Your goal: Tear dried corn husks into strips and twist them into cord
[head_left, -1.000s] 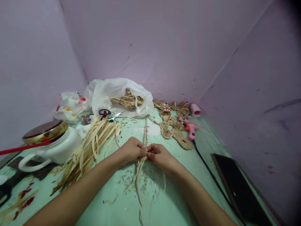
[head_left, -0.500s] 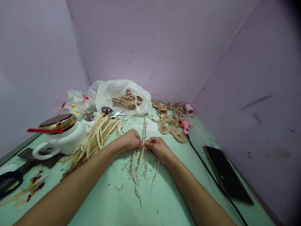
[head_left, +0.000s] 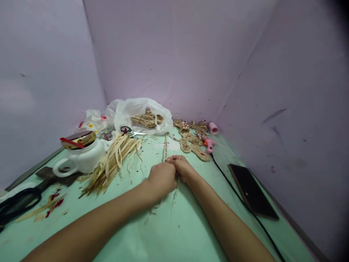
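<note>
A thin braid of dried plant fibre [head_left: 166, 145] runs toward me across the green tabletop, its far end near the plastic bag. My right hand [head_left: 182, 167] pinches it at the near end of the plaited part. My left hand [head_left: 163, 180], slightly blurred, is closed in a fist over the loose strands just in front of the right hand. Its fingertips and most of those strands are hidden beneath it. A few wispy strand ends [head_left: 174, 196] trail out below the hands.
Left of the hands lie a bundle of pale fibre strips [head_left: 113, 160], scissors [head_left: 133, 133] and a white lidded pot [head_left: 87, 158]. Behind is a white plastic bag [head_left: 122, 112]. On the right are coiled fibre pieces [head_left: 200, 151], a pink glue gun [head_left: 208, 143], its black cord [head_left: 231, 187] and a dark phone-like slab [head_left: 252, 191].
My left hand has moved right and toward me, from pinching beside the right hand to a fist over the strands. My right hand still pinches the braid. The camera view has shifted a little.
</note>
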A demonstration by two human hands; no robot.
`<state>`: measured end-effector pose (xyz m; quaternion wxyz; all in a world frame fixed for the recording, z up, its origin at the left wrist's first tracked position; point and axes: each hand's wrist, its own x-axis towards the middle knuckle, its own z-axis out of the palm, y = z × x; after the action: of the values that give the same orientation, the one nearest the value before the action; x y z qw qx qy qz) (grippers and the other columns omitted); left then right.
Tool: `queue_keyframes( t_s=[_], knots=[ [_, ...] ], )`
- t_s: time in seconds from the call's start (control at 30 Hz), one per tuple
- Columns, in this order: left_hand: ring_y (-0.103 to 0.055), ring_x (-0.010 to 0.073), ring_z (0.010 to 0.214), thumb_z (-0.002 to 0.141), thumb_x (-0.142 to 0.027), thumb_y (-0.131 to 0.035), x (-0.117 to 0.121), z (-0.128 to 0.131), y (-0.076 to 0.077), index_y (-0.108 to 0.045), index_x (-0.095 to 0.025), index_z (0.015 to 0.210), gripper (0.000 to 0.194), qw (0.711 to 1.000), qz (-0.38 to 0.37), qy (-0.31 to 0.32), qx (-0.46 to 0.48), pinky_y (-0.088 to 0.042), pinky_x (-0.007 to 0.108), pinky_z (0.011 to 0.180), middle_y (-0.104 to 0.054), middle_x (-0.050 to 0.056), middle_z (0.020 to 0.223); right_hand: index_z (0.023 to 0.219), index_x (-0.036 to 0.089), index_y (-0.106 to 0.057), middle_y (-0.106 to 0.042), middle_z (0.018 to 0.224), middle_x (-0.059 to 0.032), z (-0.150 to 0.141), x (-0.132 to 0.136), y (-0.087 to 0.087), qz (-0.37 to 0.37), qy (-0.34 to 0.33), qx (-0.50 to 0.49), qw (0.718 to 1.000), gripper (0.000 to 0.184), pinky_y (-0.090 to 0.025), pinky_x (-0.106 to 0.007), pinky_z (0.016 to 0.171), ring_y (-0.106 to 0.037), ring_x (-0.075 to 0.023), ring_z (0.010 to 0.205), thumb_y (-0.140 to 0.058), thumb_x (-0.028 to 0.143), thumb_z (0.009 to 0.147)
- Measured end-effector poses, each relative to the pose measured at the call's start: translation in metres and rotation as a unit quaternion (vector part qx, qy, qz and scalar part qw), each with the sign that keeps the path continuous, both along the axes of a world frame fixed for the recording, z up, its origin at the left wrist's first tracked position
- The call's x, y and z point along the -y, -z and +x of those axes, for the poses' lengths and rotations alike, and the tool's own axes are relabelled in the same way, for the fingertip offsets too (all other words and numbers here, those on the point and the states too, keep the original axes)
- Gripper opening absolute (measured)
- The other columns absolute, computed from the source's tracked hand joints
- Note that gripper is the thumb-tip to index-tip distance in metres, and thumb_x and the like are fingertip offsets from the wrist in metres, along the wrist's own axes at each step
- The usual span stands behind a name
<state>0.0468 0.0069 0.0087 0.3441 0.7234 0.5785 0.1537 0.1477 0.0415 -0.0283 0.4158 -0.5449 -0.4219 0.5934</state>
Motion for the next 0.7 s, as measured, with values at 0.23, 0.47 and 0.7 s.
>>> queue_keyframes(
  t_s=[0.23,0.47,0.7],
  knots=[
    [-0.041,0.0085,0.037,0.067,-0.014,-0.048,-0.039,-0.025,-0.008,-0.057,-0.011,0.063,0.01,0.953,-0.162,-0.147,0.21,-0.03,0.02,0.04,-0.046,-0.001,0.04,0.05,0.015,-0.047,-0.033,0.031,0.0086,0.009,-0.003,-0.004,-0.005,-0.085,-0.001,0.996,0.018,-0.009,-0.02,0.033,-0.018,-0.0025,0.028,-0.054,0.021,0.064],
    [-0.041,0.0041,0.036,0.063,-0.015,-0.056,-0.053,-0.024,0.022,-0.056,-0.008,0.057,0.009,0.908,-0.287,-0.095,0.29,-0.028,0.015,0.035,-0.047,-0.001,0.042,0.06,0.013,-0.054,-0.051,0.045,0.0044,0.011,-0.006,0.001,0.044,-0.112,0.037,0.992,0.003,-0.019,-0.017,0.035,-0.033,-0.0028,0.035,-0.055,0.012,0.062],
    [-0.032,0.0052,0.029,0.061,-0.023,-0.062,-0.057,-0.02,0.019,-0.049,-0.012,0.045,0.024,0.957,-0.232,-0.105,0.137,-0.021,0.019,0.033,-0.04,-0.003,0.032,0.066,0.012,-0.06,-0.061,0.058,-0.0008,0.016,-0.013,0.013,0.183,-0.138,0.263,0.937,0.005,-0.036,-0.018,0.051,-0.05,-0.0089,0.055,-0.055,0.011,0.063]
  ],
)
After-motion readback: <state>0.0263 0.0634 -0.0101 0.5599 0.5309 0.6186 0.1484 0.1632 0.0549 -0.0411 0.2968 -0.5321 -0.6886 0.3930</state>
